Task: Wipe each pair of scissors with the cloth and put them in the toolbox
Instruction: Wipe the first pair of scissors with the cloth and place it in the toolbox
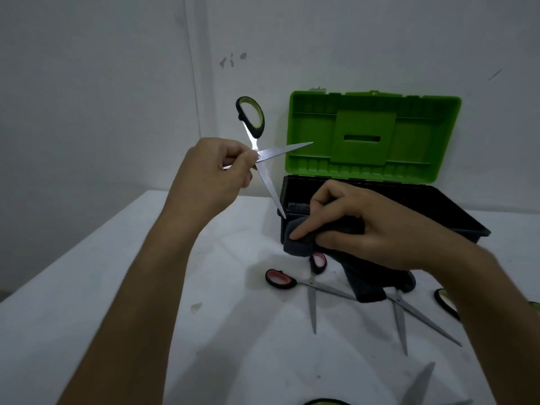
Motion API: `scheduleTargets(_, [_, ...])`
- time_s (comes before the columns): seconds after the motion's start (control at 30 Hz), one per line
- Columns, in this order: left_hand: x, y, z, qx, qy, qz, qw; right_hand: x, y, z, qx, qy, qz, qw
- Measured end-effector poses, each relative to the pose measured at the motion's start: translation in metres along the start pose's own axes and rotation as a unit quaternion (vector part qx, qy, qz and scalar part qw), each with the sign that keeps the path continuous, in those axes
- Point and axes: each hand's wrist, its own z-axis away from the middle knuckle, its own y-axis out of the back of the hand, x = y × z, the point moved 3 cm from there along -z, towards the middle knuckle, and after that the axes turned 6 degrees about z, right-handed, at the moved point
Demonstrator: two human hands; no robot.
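My left hand point(214, 171) holds a pair of green-handled scissors point(264, 154) in the air, gripping them near the pivot. Their blades are spread wide; one handle loop points up, one blade tip points down toward the toolbox's left corner. My right hand point(368, 226) grips a dark grey cloth point(298, 244) just below that tip, over the front edge of the toolbox point(473, 226). The toolbox is black with a green lid point(374, 135) standing open against the wall. A pink-handled pair of scissors point(312, 287) lies open on the table in front.
Another open pair of scissors point(409, 314) lies right of the pink pair, partly under the hanging cloth. A green handle point(445, 302) shows beside my right forearm. A blurred blade point(418, 384) and a green handle point(325, 402) sit at the bottom edge. The white table point(87, 287) meets the wall behind.
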Motion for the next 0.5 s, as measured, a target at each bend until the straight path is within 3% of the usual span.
scheduleTargets(0.13, [-0.004, 0.005, 0.001, 0.011, 0.020, -0.053, 0.998, -0.009, -0.022, -0.007, -0.064, -0.026, 0.033, 0.997])
scheduleTargets(0.27, [-0.017, 0.000, 0.000, -0.037, 0.070, -0.121, 0.989, -0.017, -0.070, -0.017, -0.160, -0.023, 0.041, 0.986])
scheduleTargets(0.37, [-0.026, -0.009, 0.001, -0.088, 0.090, -0.157, 0.980, -0.011, -0.089, -0.022, -0.180, -0.033, -0.009, 0.983])
scheduleTargets(0.5, [-0.023, -0.017, 0.001, -0.054, 0.066, -0.149, 0.985, 0.001, -0.072, -0.021, -0.190, -0.072, -0.081, 0.976])
